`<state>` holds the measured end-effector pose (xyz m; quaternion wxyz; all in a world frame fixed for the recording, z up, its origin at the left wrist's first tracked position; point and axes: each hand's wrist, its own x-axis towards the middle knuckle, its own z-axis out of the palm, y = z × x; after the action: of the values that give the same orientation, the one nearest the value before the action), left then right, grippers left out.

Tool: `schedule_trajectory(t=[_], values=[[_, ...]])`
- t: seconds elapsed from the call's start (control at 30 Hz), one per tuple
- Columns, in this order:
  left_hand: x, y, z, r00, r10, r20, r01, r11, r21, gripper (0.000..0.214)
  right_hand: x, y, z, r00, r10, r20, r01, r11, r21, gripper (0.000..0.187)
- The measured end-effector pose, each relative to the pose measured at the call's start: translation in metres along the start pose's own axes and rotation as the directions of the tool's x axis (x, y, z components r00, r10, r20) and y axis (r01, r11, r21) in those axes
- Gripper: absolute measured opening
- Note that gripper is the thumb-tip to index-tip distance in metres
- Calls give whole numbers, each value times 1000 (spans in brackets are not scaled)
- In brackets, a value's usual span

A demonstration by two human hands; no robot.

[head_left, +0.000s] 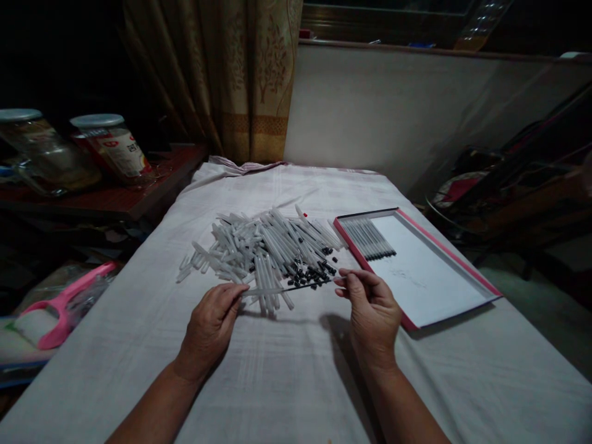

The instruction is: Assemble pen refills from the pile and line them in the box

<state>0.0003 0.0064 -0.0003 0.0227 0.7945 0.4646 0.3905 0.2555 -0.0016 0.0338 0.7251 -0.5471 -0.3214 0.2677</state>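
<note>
My left hand [209,328] pinches the left end of a translucent pen barrel [264,291], held level above the cloth. Between my right thumb and fingers is the far end of a thin pen refill [306,286] with black ink. The refill's left end meets the barrel's open end, and how deep it sits inside is unclear. My right hand [374,317] is beside a shallow red-edged box [430,271]. Behind both hands lies a heap of translucent pen barrels [259,237], with small black plugs [308,272] along its near right side.
A row of black-tipped pens [370,239] lies in the box's far left corner. A white cloth [277,376] covers the table. Jars [113,148] stand on a side table at left, above pink-handled scissors [62,308]. A curtain [217,74] hangs behind.
</note>
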Motion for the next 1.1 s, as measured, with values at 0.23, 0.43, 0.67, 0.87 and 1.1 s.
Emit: schedule_trajectory(t=[0.23, 0.43, 0.67, 0.87, 1.1], values=[[0, 12, 0, 996, 60, 67, -60, 998, -4, 21, -24, 6, 9, 978, 52, 204, -42, 998, -52, 21], [-2, 15, 0, 995, 38, 97, -36, 999, -18, 21, -23, 5, 9, 983, 4, 185, 6, 999, -50, 18], [-3, 7, 0, 997, 30, 75, -30, 1000, -2, 21, 8, -11, -11, 986, -98, -134, 98, 995, -9, 23], [-3, 9, 1, 994, 2, 111, -3, 1000, 10, 22, 2, -9, -6, 995, -70, -73, 70, 998, 3, 22], [-1, 17, 1, 992, 48, 120, -45, 999, -30, 21, -22, 7, 6, 982, 22, 189, -10, 998, -67, 17]])
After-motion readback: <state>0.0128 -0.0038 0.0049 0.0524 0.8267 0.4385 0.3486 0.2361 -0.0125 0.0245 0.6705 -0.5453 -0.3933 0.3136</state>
